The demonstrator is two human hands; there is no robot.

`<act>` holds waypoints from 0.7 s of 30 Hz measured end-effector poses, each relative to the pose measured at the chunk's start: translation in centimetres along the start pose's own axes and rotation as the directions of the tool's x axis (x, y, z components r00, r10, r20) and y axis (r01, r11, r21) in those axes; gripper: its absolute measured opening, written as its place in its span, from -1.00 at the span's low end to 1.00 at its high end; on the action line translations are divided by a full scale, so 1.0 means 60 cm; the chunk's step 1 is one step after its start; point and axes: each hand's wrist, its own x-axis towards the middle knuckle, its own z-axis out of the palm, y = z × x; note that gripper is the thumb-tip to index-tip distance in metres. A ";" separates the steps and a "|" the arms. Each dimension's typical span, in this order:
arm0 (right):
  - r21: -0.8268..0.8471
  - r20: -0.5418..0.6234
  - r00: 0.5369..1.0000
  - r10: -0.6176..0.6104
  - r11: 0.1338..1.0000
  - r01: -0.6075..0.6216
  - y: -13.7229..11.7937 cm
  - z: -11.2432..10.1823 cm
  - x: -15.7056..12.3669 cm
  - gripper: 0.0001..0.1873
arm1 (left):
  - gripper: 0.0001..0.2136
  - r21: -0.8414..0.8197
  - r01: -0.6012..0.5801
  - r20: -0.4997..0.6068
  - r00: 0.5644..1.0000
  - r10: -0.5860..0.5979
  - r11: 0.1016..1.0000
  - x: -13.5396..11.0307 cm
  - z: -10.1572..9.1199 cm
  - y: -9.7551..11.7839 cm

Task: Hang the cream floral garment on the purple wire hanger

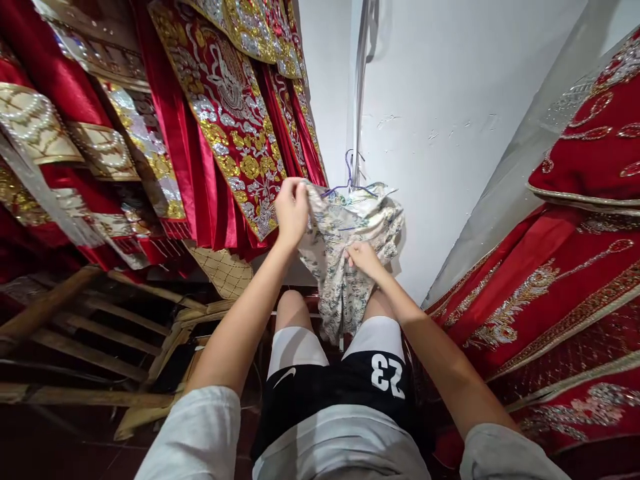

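Observation:
A light floral-print garment (330, 267) hangs in front of me on a purple wire hanger (349, 183), whose hook is at a metal pole by the wall. My left hand (293, 210) is closed on the garment's upper left edge, by the hanger's left shoulder. Lower and toward the middle, my right hand (364, 259) pinches the front of the cloth. The fabric drapes in folds down between my knees. The garment's exact kind is hard to make out.
Red gowns with gold and silver embroidery (240, 133) hang close on the left. Beaded red dresses (540, 293) hang on the right. A wooden chair (165, 347) stands low at left. The white wall (440, 93) and metal pole (358, 100) are ahead.

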 end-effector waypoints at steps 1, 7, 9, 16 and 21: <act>0.025 0.012 1.000 0.005 1.000 -0.005 0.010 0.008 -0.009 -0.71 | -0.88 -0.077 0.132 -0.074 0.988 -0.138 0.988 0.012 -0.015 -0.021; 0.239 0.015 1.000 -0.024 0.971 0.020 0.012 0.037 -0.045 -0.77 | -0.83 -0.589 0.728 0.070 0.479 -0.875 0.351 -0.030 -0.057 -0.129; 0.323 -0.014 1.000 0.000 0.946 0.005 0.010 0.044 -0.057 -0.76 | -0.82 -0.566 0.754 0.096 0.462 -0.881 0.334 -0.087 -0.045 -0.142; 0.551 -0.433 0.897 0.089 0.814 0.185 0.038 0.021 -0.132 -0.73 | -0.83 -0.354 0.841 0.346 0.524 -0.778 0.409 -0.232 0.028 -0.139; 0.409 -0.261 0.960 0.099 0.912 0.017 0.066 -0.036 -0.169 -0.72 | -0.83 -0.332 0.775 0.507 0.627 -0.591 0.537 -0.224 0.042 -0.098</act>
